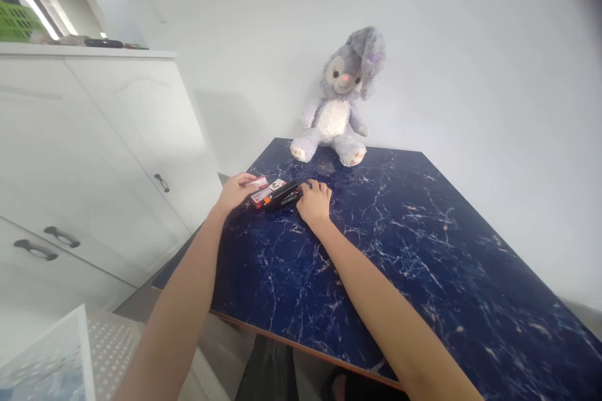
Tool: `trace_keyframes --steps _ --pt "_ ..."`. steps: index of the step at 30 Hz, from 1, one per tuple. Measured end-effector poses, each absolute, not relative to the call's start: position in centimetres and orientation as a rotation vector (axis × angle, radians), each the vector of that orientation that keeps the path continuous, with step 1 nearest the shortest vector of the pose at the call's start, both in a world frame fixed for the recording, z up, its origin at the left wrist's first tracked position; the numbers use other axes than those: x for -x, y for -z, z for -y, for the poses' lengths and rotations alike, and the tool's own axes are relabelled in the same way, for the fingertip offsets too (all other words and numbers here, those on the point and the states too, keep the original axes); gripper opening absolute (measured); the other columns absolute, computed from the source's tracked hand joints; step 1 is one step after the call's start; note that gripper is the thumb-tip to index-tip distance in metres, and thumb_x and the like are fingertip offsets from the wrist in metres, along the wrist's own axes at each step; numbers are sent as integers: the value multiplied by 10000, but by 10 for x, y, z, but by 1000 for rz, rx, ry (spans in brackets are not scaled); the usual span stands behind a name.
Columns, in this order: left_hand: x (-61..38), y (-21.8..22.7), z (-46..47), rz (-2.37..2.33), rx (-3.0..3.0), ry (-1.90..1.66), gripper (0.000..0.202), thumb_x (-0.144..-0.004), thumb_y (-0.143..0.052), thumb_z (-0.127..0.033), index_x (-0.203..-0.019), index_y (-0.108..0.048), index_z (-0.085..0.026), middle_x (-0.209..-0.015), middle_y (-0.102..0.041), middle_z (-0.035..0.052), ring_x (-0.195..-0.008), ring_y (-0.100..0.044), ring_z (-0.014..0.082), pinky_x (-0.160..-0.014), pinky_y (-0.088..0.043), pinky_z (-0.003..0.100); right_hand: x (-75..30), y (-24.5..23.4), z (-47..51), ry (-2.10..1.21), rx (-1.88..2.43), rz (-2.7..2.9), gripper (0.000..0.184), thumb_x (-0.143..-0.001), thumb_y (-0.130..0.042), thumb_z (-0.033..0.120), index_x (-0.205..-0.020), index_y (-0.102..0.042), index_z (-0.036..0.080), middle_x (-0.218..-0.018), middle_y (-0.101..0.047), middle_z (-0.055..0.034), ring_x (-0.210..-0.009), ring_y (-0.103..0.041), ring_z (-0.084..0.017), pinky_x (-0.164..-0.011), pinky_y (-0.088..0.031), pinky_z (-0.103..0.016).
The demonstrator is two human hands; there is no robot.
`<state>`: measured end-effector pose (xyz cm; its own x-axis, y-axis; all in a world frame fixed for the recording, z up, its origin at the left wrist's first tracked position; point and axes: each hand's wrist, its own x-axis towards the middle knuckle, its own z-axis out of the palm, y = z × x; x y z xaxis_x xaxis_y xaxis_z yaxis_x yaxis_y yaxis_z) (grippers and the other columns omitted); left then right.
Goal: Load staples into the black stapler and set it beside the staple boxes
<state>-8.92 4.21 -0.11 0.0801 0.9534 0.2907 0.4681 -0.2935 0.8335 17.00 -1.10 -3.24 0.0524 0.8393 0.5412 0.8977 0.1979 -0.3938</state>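
On the far left part of the blue marbled table (376, 250), small packages lie close together. My left hand (234, 193) is closed at the left end of a small red-and-white box (258, 182). Beside that lies a second red-and-white box (269, 192), partly covered by a black package (283, 195) with an orange patch at its near end; its exact kind is unclear. My right hand (315, 200) has its fingers bent around the right end of the black package. Its thumb is mostly hidden.
A grey plush rabbit (333, 119) sits against the wall at the table's back edge. White cabinets (136, 113) with dark handles stand to the left, a green basket (19, 22) on top. At lower left is a white perforated container (110, 344).
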Motion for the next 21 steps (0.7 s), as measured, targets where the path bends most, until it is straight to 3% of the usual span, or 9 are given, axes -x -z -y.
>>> trace_keyframes --steps 5,8,12,16,21 --pt "77 -2 -44 -1309 -1421 -1489 407 -760 -756 -393 -1092 -701 -165 -993 -742 87 -891 -727 235 -835 -611 415 -171 30 11 70 1586 1718 401 -850 -487 98 -1188 -681 192 -1247 -670 -151 -1161 -484 -359 -995 -346 -529" --pt "74 -10 -39 -1075 -1242 -1438 374 -777 -744 -321 -1103 -702 -141 -1144 -731 131 -1064 -711 262 -996 -574 438 -175 28 7 -12 1620 1625 388 -863 -492 132 -1204 -671 178 -1186 -704 -153 -1136 -538 -349 -990 -374 -510" --pt "71 -21 -27 -741 -1236 -1178 436 -811 -657 -230 -1223 -677 -90 -1343 -655 187 -1324 -572 337 -1169 -450 497 -187 29 -3 -262 1600 1382 285 -881 -542 237 -1118 -696 201 -1045 -752 -93 -978 -659 -271 -941 -470 -418" --pt "64 -27 -15 -622 -1324 -1086 515 -803 -674 -168 -1314 -643 -120 -1420 -613 147 -1389 -508 340 -1219 -389 507 -197 33 -10 -444 1483 1134 187 -853 -590 298 -965 -702 200 -965 -764 -68 -906 -718 -215 -929 -517 -341" --pt "55 -24 -13 -695 -1349 -1033 483 -850 -719 -236 -1325 -659 -171 -1398 -634 123 -1358 -545 325 -1196 -425 474 -198 38 -14 -512 1333 946 354 -819 -602 299 -1143 -648 166 -1034 -758 -94 -852 -734 -195 -872 -555 -326"
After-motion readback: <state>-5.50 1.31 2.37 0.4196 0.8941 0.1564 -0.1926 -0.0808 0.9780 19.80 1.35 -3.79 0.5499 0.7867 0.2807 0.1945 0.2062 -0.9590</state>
